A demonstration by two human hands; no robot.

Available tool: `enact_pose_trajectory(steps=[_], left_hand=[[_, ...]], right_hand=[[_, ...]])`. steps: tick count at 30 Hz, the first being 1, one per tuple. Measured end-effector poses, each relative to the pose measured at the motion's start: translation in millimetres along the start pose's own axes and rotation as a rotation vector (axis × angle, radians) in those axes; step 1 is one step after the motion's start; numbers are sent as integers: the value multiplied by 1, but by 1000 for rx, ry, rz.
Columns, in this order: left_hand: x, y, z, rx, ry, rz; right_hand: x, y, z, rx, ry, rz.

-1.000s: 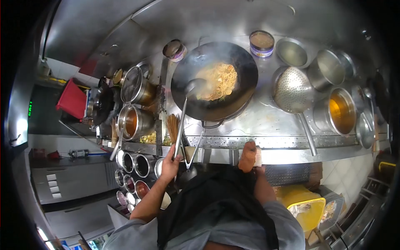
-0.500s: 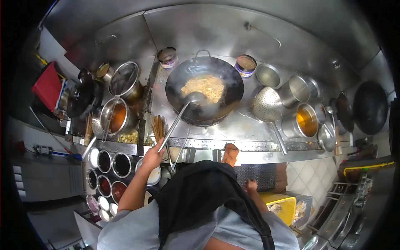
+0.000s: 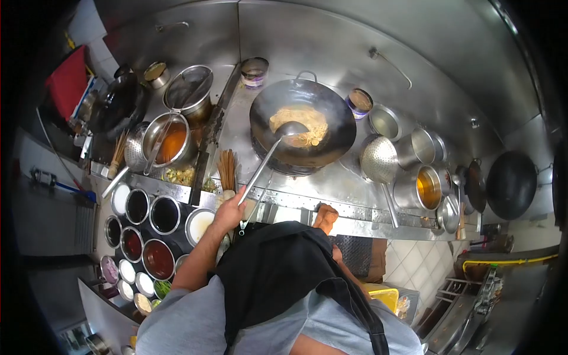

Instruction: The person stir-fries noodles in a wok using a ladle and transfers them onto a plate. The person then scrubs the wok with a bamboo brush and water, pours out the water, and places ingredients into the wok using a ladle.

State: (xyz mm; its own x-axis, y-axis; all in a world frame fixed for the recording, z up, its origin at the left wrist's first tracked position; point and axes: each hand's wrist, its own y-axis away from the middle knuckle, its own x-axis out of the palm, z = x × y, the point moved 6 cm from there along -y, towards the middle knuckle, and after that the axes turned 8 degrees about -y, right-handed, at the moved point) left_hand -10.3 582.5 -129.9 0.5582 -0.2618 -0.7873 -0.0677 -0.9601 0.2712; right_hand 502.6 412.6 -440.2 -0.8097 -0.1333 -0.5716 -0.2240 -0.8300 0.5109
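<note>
Gripping ladle [image 3: 270, 157]: left hand [image 3: 229, 214] | ladle's bowl: at noodles [image 3: 318, 132] in wok [image 3: 334, 121] | right hand [image 3: 337, 254]: half-hidden, cannot tell grip

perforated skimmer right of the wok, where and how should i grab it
Probably best by the near end of the skimmer's handle, coming from the wearer's side: the long, straight handle slants toward the wearer, ending over the counter's front rim, while the perforated head lies farther back.

Can read no text — see purple labels [image 3: 254, 83] on left can [image 3: 254, 73] and right can [image 3: 360, 102] — possibly printed, too small to read.
</note>
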Motion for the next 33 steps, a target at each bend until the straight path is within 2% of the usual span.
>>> enact_pose_trajectory(steps=[1,3,5,7,9,10,12,13,14,16,19,22,26,28,32,33], left_hand=[[4,-2,7,48,25,-32],[5,-1,9,38,38,-23],[4,0,8,18,41,-5],[0,0,6,-11,37,20],[-15,0,19,127,58,-85],[-32,1,14,198,67,-139],[-71,2,16,26,-101,-7],[-89,-2,15,57,-141,-22],[-103,-6,14,88,-184,-36],[-118,-25,2,16,-266,6],[-111,-55,-17,-2,-276,-13],[-67,-98,-22,32,-215,-87],[-34,-124,-45,100,-113,-89],[-40,-119,-56,210,-126,-93],[-106,-85,-72,135,-401,69],[-126,-69,-82,132,-447,73]], right_hand=[[-14,13,25,-76,150,-25],[-37,34,69,129,-42,53],[-43,41,79,260,-188,75],[-45,42,75,299,-268,42],[-51,47,77,309,-310,1],[-56,46,79,289,-346,-50],[-64,45,83,226,-440,-174],[-68,45,87,188,-499,-247],[-72,44,95,129,-449,-283],[-86,42,132,20,-351,-358],[-87,37,190,-78,-370,-343],[-59,-7,195,-168,-591,-89],[-52,-21,209,-149,-220,-167],[-54,-17,227,-152,-85,-226],[-56,-14,249,-22,-149,-57],[-38,-37,227,-250,-475,61]])
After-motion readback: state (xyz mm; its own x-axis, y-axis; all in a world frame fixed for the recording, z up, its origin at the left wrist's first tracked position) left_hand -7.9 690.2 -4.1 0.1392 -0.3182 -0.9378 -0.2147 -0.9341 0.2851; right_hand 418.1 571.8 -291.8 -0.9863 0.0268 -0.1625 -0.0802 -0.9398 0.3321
